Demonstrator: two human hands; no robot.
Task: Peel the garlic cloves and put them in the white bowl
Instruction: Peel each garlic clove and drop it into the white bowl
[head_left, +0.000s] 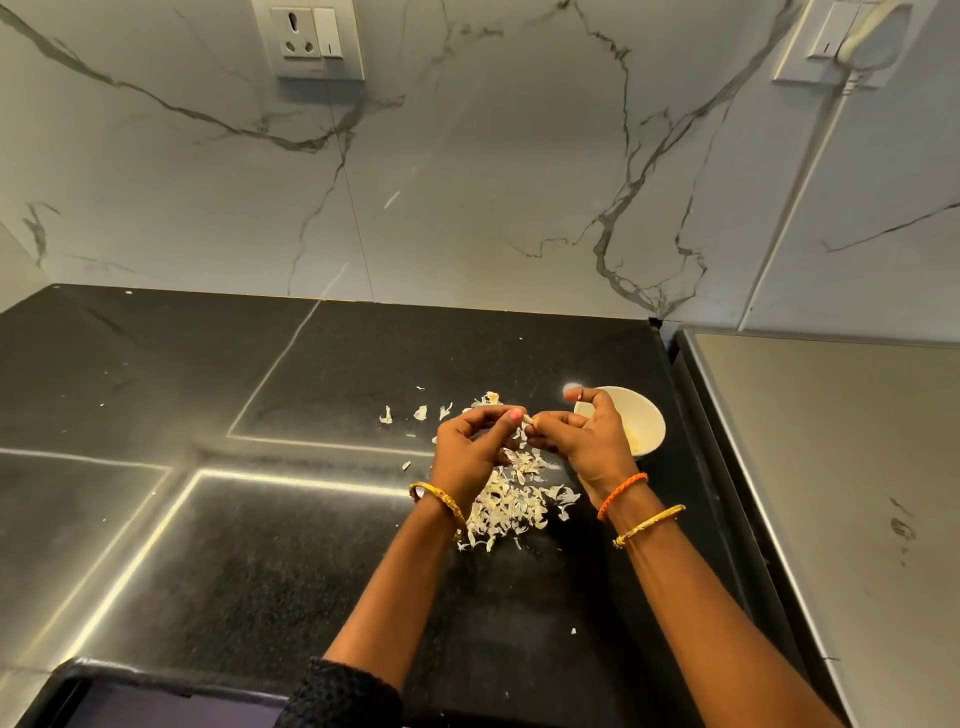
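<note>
A small pale garlic clove (528, 419) is pinched between the fingertips of both hands above the black counter. My left hand (470, 446) holds its left end with curled fingers. My right hand (582, 436) pinches its right end. Behind my right hand stands the white bowl (649, 422), partly hidden, with pale peeled cloves (635, 441) inside. A heap of garlic skins (511, 501) lies on the counter under and between my wrists.
Stray skin flakes (420, 413) lie left of the hands. The black counter (260, 519) ends at a marble wall behind. A steel surface (831, 467) adjoins on the right. A dark tray edge (156, 696) sits at the near left corner.
</note>
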